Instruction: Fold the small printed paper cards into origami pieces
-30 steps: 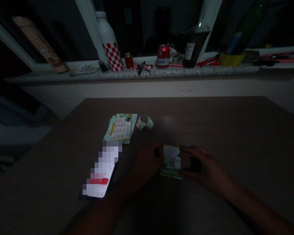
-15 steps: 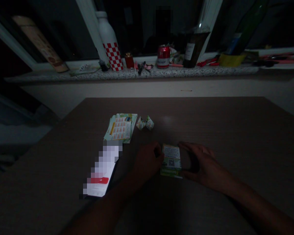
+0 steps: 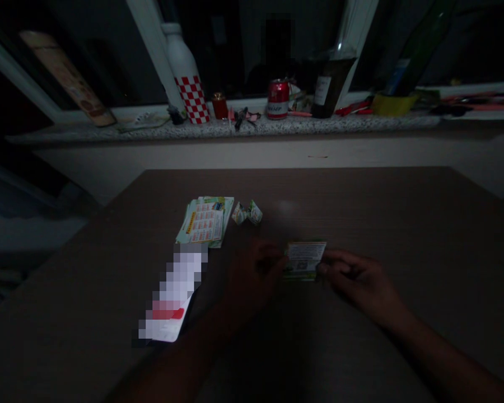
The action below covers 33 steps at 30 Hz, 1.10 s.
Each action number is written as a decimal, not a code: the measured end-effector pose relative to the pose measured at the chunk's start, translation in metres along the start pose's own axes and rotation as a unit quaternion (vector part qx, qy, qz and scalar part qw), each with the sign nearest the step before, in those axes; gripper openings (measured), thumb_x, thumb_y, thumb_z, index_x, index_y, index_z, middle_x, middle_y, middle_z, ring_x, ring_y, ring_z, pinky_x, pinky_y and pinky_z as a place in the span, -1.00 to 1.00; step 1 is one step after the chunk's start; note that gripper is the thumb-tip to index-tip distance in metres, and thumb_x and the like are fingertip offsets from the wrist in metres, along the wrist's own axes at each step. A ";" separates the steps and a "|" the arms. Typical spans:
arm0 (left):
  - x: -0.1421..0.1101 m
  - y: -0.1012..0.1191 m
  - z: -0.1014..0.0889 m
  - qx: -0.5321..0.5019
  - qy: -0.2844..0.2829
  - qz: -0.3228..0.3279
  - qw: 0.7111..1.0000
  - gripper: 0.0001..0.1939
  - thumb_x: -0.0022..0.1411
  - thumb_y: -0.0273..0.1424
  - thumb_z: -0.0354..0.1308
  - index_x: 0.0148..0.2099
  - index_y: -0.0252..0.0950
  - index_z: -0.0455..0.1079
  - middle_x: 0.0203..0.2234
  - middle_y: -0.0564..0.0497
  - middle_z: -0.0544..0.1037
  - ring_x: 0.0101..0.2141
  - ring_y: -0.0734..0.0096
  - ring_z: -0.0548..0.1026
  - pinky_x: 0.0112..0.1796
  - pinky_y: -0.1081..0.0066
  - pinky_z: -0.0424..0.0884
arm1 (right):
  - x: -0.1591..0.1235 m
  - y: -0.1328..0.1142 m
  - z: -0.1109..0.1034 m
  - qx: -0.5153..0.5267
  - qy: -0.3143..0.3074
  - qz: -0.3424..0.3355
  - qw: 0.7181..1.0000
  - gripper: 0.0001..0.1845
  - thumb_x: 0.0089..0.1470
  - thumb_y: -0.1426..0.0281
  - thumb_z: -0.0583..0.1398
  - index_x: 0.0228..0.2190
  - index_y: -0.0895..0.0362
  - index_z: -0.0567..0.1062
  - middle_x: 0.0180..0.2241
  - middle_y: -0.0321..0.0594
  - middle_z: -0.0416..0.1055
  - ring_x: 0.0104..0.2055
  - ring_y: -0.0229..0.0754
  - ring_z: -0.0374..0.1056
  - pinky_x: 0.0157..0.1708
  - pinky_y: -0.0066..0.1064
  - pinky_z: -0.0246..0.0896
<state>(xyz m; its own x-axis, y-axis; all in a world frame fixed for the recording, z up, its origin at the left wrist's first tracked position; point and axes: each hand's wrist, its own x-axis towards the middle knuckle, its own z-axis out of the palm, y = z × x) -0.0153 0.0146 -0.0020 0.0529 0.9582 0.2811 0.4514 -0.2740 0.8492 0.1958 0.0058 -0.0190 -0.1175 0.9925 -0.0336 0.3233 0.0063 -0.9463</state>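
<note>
Between my hands is a small printed paper (image 3: 304,258), folded, with lines of text and a square code on its face. My left hand (image 3: 256,271) pinches its left edge, the fingertips in dim light. At the opposite edge, my right hand (image 3: 359,277) grips the paper between thumb and curled fingers. Beyond my left hand lies a small folded paper bow shape (image 3: 247,213). A stack of printed leaflets (image 3: 204,222) rests to its left. Nearer to me, a phone (image 3: 178,291) with a lit, partly blurred screen lies beside my left forearm.
On the stone windowsill (image 3: 138,129) behind the table (image 3: 382,212) stand a white bottle with red checks (image 3: 189,78), a red can (image 3: 278,99), a dark cup (image 3: 325,92), a small amber jar (image 3: 219,105) and a green bottle (image 3: 420,50). A tall tan tube (image 3: 67,78) leans at the left.
The paper has turned and tilted, moving slightly right and away from me. My right hand has gone from spread fingers beside it to a grip on its right edge.
</note>
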 end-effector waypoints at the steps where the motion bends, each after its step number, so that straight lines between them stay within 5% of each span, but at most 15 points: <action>1: -0.002 0.001 -0.001 0.008 -0.007 0.035 0.999 -0.83 0.13 -0.39 0.21 -0.20 -0.24 0.34 -0.34 0.04 0.55 -0.35 0.41 0.52 -0.31 0.42 0.44 | -0.001 -0.001 0.000 0.036 0.000 0.005 0.999 -0.69 0.03 0.20 0.22 -0.23 0.13 0.53 -0.56 -0.29 0.46 -0.52 -0.24 0.35 -0.49 -0.43 0.22; 7: -0.004 0.000 -0.006 0.074 -0.119 0.232 0.962 -0.84 0.15 -0.37 0.19 -0.18 -0.25 0.39 -0.32 -0.01 0.56 -0.26 0.34 0.48 -0.18 0.31 0.40 | 0.001 -0.001 -0.004 0.246 0.012 0.034 0.969 -0.69 0.02 0.17 0.21 -0.34 0.13 0.60 -0.32 -0.13 0.59 -0.30 -0.06 0.49 -0.30 -0.28 0.36; 11: 0.000 0.001 -0.008 0.085 -0.175 0.288 0.938 -0.81 0.15 -0.40 0.16 -0.14 -0.24 0.36 -0.26 -0.01 0.56 -0.21 0.32 0.45 -0.11 0.27 0.35 | 0.001 0.000 -0.002 0.211 0.001 0.011 0.977 -0.75 0.00 0.28 0.28 -0.26 0.13 0.55 -0.37 -0.14 0.59 -0.37 -0.11 0.51 -0.40 -0.33 0.41; 15: -0.001 0.002 -0.005 0.087 -0.151 0.261 0.949 -0.70 0.12 -0.43 0.15 -0.05 -0.25 0.32 -0.12 -0.08 0.49 -0.09 0.25 0.39 -0.03 0.20 0.29 | -0.004 0.001 0.004 0.048 0.033 -0.102 0.993 -0.75 0.05 0.39 0.24 -0.17 0.10 0.47 -0.36 -0.19 0.58 -0.37 -0.17 0.52 -0.41 -0.39 0.44; 19: -0.004 -0.001 0.001 0.105 -0.103 0.161 0.976 -0.51 0.10 -0.36 0.21 0.08 -0.28 0.23 -0.03 -0.13 0.39 -0.02 0.19 0.33 -0.02 0.20 0.29 | -0.009 0.002 0.006 -0.125 0.022 -0.229 0.965 -0.69 0.08 0.47 0.19 -0.09 0.06 0.42 -0.27 -0.22 0.57 -0.33 -0.21 0.52 -0.34 -0.42 0.45; 22: -0.003 -0.005 0.004 0.110 -0.113 0.134 0.978 -0.78 0.16 -0.38 0.17 -0.13 -0.28 0.36 -0.26 -0.04 0.48 -0.21 0.30 0.41 -0.17 0.31 0.34 | -0.010 -0.001 0.005 -0.189 0.030 -0.281 0.940 -0.70 0.09 0.49 0.19 -0.10 0.07 0.43 -0.23 -0.21 0.56 -0.29 -0.20 0.51 -0.30 -0.40 0.43; 25: -0.001 -0.005 0.004 0.122 -0.105 0.136 0.978 -0.94 0.18 -0.41 0.14 -0.33 -0.28 0.35 -0.39 0.01 0.48 -0.31 0.35 0.41 -0.24 0.35 0.32 | -0.009 -0.006 0.004 -0.207 0.061 -0.294 0.931 -0.82 0.09 0.47 0.20 -0.21 0.09 0.48 -0.31 -0.19 0.56 -0.31 -0.18 0.49 -0.32 -0.35 0.41; 33: -0.006 0.002 0.006 0.169 -0.088 0.237 0.953 -0.91 0.19 -0.38 0.11 -0.31 -0.29 0.33 -0.42 -0.02 0.49 -0.34 0.33 0.41 -0.27 0.30 0.26 | -0.008 -0.012 0.004 -0.218 0.088 -0.361 0.902 -0.84 0.02 0.53 0.23 -0.30 0.08 0.47 -0.44 -0.22 0.50 -0.40 -0.15 0.42 -0.37 -0.29 0.33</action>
<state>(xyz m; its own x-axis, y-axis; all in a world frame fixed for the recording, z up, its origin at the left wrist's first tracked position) -0.0097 0.0091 -0.0044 0.4576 0.7404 0.4924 0.5988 -0.6660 0.4449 0.1893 -0.0030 -0.0089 -0.3065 0.7136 0.6299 0.5657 0.6688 -0.4824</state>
